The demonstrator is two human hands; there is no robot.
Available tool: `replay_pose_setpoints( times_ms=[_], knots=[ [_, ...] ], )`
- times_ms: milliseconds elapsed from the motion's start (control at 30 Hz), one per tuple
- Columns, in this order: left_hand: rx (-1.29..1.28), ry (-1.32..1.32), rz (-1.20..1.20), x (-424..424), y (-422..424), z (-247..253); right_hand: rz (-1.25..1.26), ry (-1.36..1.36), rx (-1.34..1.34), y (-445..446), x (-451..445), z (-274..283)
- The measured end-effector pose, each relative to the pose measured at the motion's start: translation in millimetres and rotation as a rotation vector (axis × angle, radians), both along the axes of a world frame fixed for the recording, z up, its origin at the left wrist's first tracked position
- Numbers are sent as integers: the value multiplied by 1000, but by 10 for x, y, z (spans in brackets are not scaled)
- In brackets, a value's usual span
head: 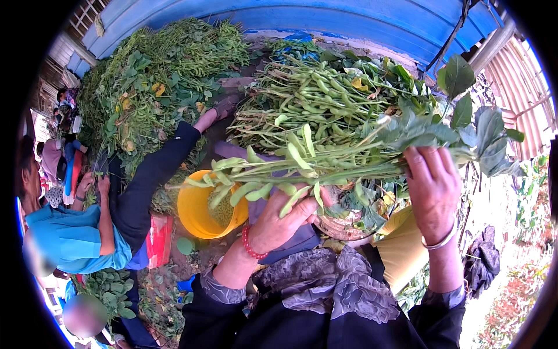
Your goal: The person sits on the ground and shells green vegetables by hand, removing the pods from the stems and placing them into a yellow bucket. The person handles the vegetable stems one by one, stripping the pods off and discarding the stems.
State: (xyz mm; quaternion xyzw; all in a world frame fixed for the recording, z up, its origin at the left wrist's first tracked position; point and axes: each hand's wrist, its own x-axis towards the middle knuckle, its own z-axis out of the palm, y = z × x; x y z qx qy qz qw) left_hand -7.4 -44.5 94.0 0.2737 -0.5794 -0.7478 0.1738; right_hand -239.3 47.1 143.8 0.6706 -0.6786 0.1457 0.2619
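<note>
A bunch of green bean stalks with plump pods, probably soybeans (331, 168), lies across both hands in front of me. My left hand (290, 209), with a red bead bracelet at the wrist, supports it from below near the podded end; the stalks and pods hide part of the fingers. Around the leafy end, my right hand (431, 187) is closed, a pale bangle on its wrist. Broad leaves (488, 135) spread out beyond the right hand. Below the pods on the left stands a yellow bucket (188, 213) with green beans (223, 213) inside.
A pile of podded stalks (322, 96) lies straight ahead, with a larger heap of plants (165, 65) to its left. A person in a blue shirt (74, 235) sits at left, one leg stretched toward the piles. A blue wall (305, 15) closes off the far side.
</note>
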Motion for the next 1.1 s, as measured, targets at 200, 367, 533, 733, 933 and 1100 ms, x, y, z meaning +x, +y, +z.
replay_pose_setpoints(
  times_ms=[200, 367, 533, 733, 933, 1100],
  knots=[
    [393, -114, 42, 207, 168, -1098, -28, -913, 475, 368, 246, -1464],
    [738, 106, 271, 251, 397, -1199, -126, -903, 223, 453, 546, -1349],
    [562, -20, 312, 137, 463, -1123, 200, -809, 216, 300, 905, -1049],
    [55, 86, 286, 187, 511, -1266, 455, -572, 254, 106, 1313, -966],
    [341, -55, 350, 196, 548, -1210, 210, -1045, 335, -132, 1154, -1393],
    [-134, -290, 394, 220, 588, -1124, 328, -1166, 305, -96, 1098, -1396]
  ],
)
